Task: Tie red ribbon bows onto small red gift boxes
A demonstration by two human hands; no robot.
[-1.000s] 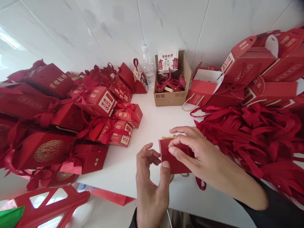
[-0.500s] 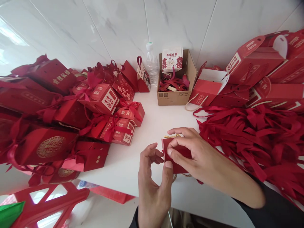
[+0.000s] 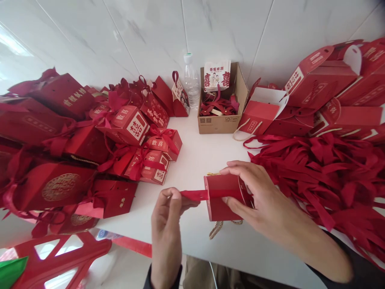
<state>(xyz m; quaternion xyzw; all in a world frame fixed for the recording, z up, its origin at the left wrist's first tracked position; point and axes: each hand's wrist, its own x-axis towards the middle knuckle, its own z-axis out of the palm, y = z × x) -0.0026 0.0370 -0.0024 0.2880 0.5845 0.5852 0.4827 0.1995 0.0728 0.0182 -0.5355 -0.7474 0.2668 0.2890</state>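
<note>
R hand (image 3: 260, 192) gripped small red cardboard box (image 3: 218, 210) nr front edge of tabletop (image 3: 198, 150), L hand (image 3: 168, 218) pinching flat red fabric ribbon (image 3: 195, 195) stretched leftward from it.

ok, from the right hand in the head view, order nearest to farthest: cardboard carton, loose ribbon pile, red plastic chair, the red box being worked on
1. Red box: in the right hand
2. Ribbon pile: right side, beside the forearm
3. Cardboard carton: back, by the wall
4. Red plastic chair: lower left
</note>
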